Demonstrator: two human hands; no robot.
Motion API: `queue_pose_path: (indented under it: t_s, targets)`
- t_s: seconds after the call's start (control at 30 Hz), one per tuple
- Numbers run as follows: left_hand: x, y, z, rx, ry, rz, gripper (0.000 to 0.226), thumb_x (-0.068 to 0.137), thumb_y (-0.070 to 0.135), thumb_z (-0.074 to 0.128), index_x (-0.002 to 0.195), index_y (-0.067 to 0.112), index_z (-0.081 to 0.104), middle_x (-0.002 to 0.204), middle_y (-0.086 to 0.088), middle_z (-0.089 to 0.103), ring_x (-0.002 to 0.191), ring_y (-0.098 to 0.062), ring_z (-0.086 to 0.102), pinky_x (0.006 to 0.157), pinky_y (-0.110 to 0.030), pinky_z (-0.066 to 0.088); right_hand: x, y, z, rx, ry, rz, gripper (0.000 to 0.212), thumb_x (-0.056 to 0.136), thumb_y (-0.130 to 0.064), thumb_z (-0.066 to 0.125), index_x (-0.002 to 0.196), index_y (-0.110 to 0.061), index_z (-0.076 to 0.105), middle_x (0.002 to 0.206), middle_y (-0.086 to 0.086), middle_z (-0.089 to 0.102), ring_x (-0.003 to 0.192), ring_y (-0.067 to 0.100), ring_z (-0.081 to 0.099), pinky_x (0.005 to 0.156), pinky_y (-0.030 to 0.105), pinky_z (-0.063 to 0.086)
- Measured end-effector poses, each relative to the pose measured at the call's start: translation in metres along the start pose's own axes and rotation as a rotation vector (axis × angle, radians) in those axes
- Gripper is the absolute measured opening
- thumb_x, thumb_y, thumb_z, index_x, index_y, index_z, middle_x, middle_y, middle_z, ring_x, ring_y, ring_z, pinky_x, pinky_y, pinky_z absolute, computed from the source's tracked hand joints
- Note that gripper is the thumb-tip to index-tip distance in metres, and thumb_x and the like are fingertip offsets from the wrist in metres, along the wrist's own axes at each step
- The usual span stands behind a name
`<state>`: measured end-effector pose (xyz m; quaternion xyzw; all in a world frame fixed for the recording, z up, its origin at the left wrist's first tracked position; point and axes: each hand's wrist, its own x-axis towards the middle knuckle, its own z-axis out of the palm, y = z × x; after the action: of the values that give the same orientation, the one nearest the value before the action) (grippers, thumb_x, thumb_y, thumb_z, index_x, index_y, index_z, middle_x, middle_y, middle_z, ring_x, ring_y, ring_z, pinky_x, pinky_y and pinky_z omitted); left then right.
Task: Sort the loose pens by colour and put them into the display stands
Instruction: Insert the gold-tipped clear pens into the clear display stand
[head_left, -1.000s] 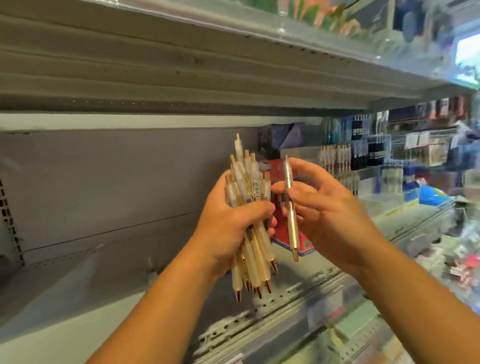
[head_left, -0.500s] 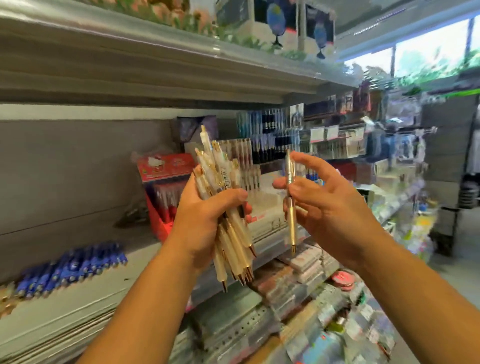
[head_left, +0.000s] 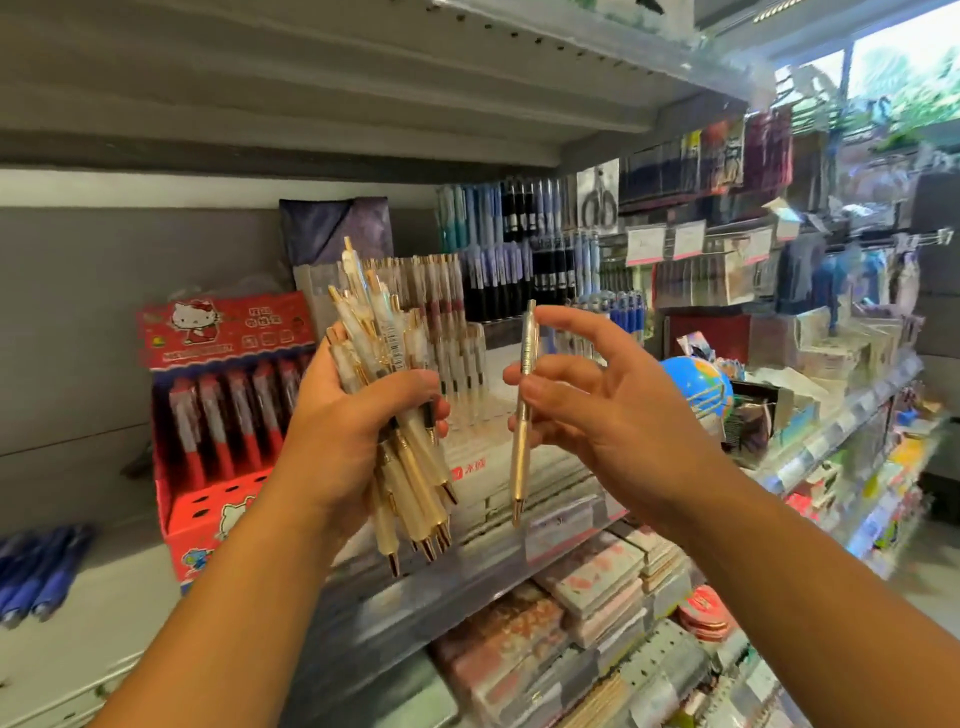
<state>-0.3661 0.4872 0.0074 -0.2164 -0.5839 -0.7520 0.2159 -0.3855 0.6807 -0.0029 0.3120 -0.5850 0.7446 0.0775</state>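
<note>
Head view. Left hand (head_left: 345, 441): closed round a bundle of cream-and-gold pens (head_left: 395, 415), tips down, held in front of the shelf (head_left: 104, 623). Right hand (head_left: 613, 415): thumb and fingers pinching 1 gold pen (head_left: 523, 410), upright, tip down, just beside the bundle, apart from it. Behind: clear display stand (head_left: 457, 332) with matching pens; red display box (head_left: 218, 415) at left; loose blue pens (head_left: 36, 577) lying on the shelf, far left.

The left hand (head_left: 353, 431) grips a bunch of pens (head_left: 395, 415); the right hand (head_left: 597, 410) holds one pen (head_left: 522, 415) just beside it (both before the display stand (head_left: 462, 332) on the shelf (head_left: 130, 613)).
</note>
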Motion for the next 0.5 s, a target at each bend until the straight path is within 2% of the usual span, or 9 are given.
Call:
queue_pose_path:
  t_s: [0.13, 0.33, 0.5]
  targets:
    - [0.034, -0.012, -0.004, 0.074, 0.089, 0.065, 0.044, 0.067, 0.004, 0.069, 0.109, 0.012, 0.057, 0.072, -0.004, 0.068, 0.06, -0.02, 0.066, 0.053, -0.031, 0.056, 0.049, 0.02, -0.015, -0.032, -0.038, -0.005, 0.047, 0.085, -0.001, 0.068, 0.126, -0.021, 0.054, 0.097, 0.013, 0.072, 0.076, 0.024, 0.07, 0.067, 0.031, 0.056]
    - [0.064, -0.006, -0.004, 0.28, 0.173, 0.184, 0.037, 0.068, 0.013, 0.074, 0.101, 0.024, 0.062, 0.082, 0.003, 0.072, 0.077, -0.02, 0.072, 0.064, -0.032, 0.058, 0.11, 0.046, -0.008, -0.093, -0.083, -0.109, 0.046, 0.085, -0.002, 0.072, 0.122, -0.023, 0.055, 0.084, 0.008, 0.069, 0.073, 0.022, 0.071, 0.063, 0.032, 0.058]
    - [0.078, -0.004, -0.009, 0.452, 0.34, 0.232, 0.045, 0.066, 0.014, 0.075, 0.108, 0.014, 0.058, 0.083, -0.001, 0.069, 0.077, -0.022, 0.07, 0.068, -0.039, 0.059, 0.15, 0.065, 0.012, -0.195, -0.156, -0.239, 0.051, 0.084, -0.008, 0.074, 0.125, -0.027, 0.05, 0.084, 0.002, 0.066, 0.069, 0.017, 0.071, 0.06, 0.035, 0.062]
